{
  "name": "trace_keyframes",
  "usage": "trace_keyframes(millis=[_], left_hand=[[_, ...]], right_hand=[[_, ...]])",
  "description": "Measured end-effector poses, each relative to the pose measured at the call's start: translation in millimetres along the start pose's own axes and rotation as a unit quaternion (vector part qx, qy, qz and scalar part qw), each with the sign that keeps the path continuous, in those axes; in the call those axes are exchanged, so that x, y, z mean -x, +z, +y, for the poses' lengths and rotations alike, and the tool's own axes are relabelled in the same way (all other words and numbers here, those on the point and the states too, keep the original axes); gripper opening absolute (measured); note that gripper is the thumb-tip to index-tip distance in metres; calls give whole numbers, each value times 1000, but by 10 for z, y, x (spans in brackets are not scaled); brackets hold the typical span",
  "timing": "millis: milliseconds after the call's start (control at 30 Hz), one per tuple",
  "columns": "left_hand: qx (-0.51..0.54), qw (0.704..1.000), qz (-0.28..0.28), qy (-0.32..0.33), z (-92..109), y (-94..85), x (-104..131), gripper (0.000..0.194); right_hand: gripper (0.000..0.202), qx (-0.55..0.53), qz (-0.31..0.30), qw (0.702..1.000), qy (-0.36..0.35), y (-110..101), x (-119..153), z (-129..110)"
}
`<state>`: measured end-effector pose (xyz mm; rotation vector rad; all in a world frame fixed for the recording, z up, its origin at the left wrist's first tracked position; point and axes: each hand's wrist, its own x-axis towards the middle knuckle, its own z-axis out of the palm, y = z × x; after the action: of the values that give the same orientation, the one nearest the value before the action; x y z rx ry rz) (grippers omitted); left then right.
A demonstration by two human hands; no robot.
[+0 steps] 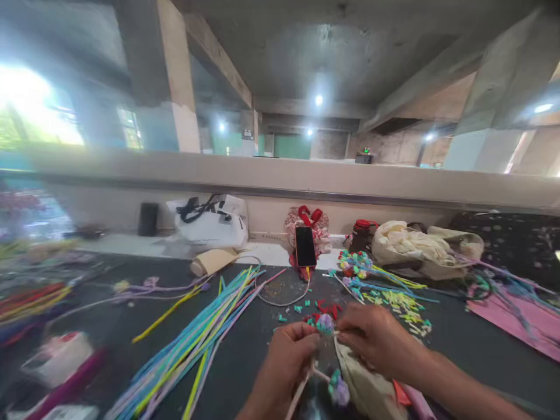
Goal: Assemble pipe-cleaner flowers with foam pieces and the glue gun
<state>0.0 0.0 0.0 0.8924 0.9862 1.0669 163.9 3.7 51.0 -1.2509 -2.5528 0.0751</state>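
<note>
A small purple and teal flower-like piece (325, 324) sits between my two hands, at their fingertips. My left hand (291, 356) is closed in a pinch at its left side; what lies inside the fingers is hidden. On the other side my right hand (371, 335) pinches by a thin pale cord (336, 344) that hangs down. Below them a second purple and teal piece (339, 389) is joined to another length of pale cord (321, 376). Under my right forearm lies beige cloth (370, 385). Small red bits (328, 308) are scattered just beyond my fingers.
Long fuzzy blue, yellow and lilac stems (201, 344) lie to the left. Yellow-green bits (402, 306) and a colourful cluster (354, 264) are at right. A phone (305, 246) on a cable, a white bag (210, 224) and a beige cloth bag (406, 245) stand behind.
</note>
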Motion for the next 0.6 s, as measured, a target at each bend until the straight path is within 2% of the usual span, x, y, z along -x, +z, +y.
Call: trace_keyframes(millis=[100,200,267,367,433,500,533,600], left_hand=[[-61,997,41,20,-69,21,-56,10],[-156,985,61,40,-105,41,-69,6],[-225,971,57,57,-104,49,-45,6],[-295,950,14,102,-83,48,21,10],[-310,943,-22,123,-68,45,66,11],[-310,941,-44,129,-56,47,101,11],[-301,944,-50,129,-50,51,113,11],[-263,956,-51,118,-36,67,126,11]], right_hand=[[14,126,3,991,-47,-64,102,0],[11,191,-24,974,-119,-159,160,-112],[11,190,-44,967,-163,-237,133,-222],[14,174,-68,967,-173,-336,-37,-312],[14,128,-98,974,-159,-364,-209,-269],[12,33,-137,982,-122,-345,-375,-144],[11,-36,-158,980,-111,-316,-440,-61],[13,-183,-205,960,-47,-220,-512,114]])
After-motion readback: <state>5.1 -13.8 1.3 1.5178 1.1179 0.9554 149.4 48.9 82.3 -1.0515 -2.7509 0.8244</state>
